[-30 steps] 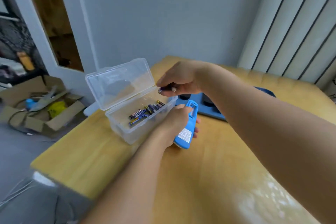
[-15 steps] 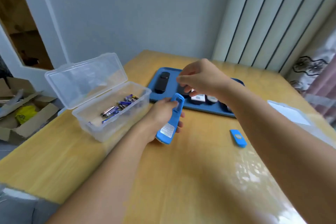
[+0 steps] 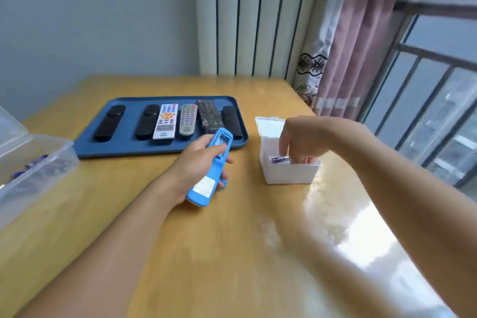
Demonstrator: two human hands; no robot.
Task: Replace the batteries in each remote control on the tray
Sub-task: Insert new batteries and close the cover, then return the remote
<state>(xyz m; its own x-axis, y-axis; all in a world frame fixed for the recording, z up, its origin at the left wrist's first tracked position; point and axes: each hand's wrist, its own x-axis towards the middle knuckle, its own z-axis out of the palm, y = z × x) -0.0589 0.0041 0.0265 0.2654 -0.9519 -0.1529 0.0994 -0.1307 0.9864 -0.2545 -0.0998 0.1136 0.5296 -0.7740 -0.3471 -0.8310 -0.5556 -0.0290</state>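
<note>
Head view: the left hand [image 3: 196,165] has its fingers wrapped round a blue remote [image 3: 209,170], back up, above the wooden table [image 3: 232,253]. Right hand [image 3: 300,141] reaches into a small white box [image 3: 289,174], fingers curled down beside a purple battery [image 3: 280,159]; whether they pinch it, I cannot tell. Six remotes lie on the far blue tray [image 3: 129,147]. At left, a clear box [image 3: 38,170] holds batteries.

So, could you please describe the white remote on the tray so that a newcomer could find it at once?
On the wooden table lies a blue tray with six remotes in a row. The white remote is third from the left, the only white one, with orange buttons, between a black remote and a grey one.
</note>
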